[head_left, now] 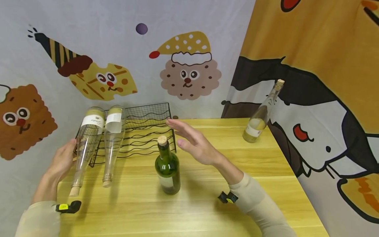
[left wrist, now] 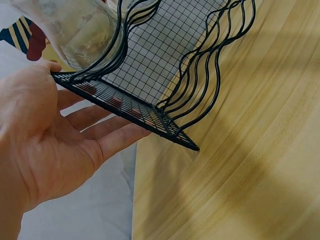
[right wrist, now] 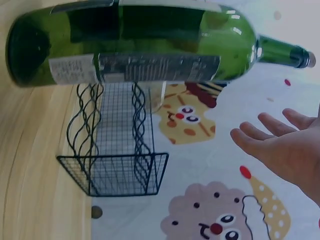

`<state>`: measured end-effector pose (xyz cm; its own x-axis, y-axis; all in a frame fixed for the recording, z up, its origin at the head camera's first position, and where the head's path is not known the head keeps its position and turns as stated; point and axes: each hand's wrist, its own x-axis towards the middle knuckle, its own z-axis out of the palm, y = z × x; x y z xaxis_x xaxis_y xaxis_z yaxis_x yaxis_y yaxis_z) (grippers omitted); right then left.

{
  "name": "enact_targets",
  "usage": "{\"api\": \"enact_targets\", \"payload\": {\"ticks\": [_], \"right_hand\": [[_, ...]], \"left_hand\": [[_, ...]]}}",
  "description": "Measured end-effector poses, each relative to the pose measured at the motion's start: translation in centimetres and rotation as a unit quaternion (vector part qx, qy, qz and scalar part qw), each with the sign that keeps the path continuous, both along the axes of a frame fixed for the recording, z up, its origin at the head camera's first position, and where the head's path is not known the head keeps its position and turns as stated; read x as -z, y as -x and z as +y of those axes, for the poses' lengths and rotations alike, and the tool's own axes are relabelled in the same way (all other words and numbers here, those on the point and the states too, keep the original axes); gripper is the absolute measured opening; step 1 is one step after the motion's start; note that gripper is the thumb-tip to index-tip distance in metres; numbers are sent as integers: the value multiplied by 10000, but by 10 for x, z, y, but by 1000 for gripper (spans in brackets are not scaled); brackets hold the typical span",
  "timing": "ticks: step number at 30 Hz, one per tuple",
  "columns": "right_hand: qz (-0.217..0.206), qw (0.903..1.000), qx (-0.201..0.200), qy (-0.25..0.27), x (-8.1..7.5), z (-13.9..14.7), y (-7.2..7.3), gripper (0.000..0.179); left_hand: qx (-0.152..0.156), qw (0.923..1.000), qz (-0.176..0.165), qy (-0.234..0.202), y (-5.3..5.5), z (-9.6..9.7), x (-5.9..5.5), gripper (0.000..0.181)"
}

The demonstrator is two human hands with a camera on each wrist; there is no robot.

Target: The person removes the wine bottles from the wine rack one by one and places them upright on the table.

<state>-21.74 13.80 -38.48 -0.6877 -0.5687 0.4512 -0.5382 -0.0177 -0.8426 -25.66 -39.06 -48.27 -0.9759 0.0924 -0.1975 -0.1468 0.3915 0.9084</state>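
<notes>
A black wire bottle rack point(head_left: 142, 116) with wavy rails stands at the back left of the table. Two clear corked bottles lie in it, necks towards me: the left bottle point(head_left: 88, 138) and another bottle point(head_left: 113, 141) beside it. My left hand point(head_left: 60, 161) touches the rack's left end; in the left wrist view, extended fingers point(left wrist: 117, 137) lie against the outside of its mesh panel point(left wrist: 130, 111). A green corked wine bottle point(head_left: 167, 171) stands upright in front of the rack. Fingers extended, my right hand point(head_left: 196, 144) hovers behind and right of its neck, apart from it.
Another clear corked bottle point(head_left: 257, 121) stands at the table's back right, close to the patterned curtain point(head_left: 314, 125). A pale cartoon-print cloth point(head_left: 118, 39) hangs behind the rack. The wooden table point(head_left: 207, 214) ends along a slanting right edge.
</notes>
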Motion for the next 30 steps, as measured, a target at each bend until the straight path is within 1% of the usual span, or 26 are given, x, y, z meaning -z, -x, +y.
{"api": "enact_targets", "payload": {"ticks": [3, 7, 10, 12, 17, 19, 24, 29, 30], "right_hand": [[65, 9997, -182, -158, -1, -4, -5, 67], [84, 9985, -449, -313, -2, -9, -10, 67], [35, 9971, -676, -341, -2, -12, -12, 68], [75, 9965, -738, -374, -2, -14, -12, 66], [282, 9964, -709, -369, -1, -18, -13, 52], [297, 9967, -689, -320, 0, -19, -13, 47], [172, 9973, -623, -335, 1, -20, -12, 39], [77, 9974, -612, -360, 1, -20, -12, 34], [78, 9974, -615, -358, 1, -20, -12, 33]], "left_hand": [[-12, 10000, -40, -18, 0, 0, 0, 84], [-59, 9999, -95, 78, 0, 1, 0, 84], [-56, 9999, -64, 103, 0, 2, 1, 84], [-33, 10000, -37, 81, 0, 2, 1, 83], [23, 10000, 14, 3, 0, 3, 2, 82], [38, 10000, 42, 19, 1, 2, 3, 83], [59, 9999, 83, 6, 1, 1, 4, 84], [19, 9998, 93, 164, 1, 3, 4, 85], [27, 9999, 102, 123, 1, 3, 4, 85]]}}
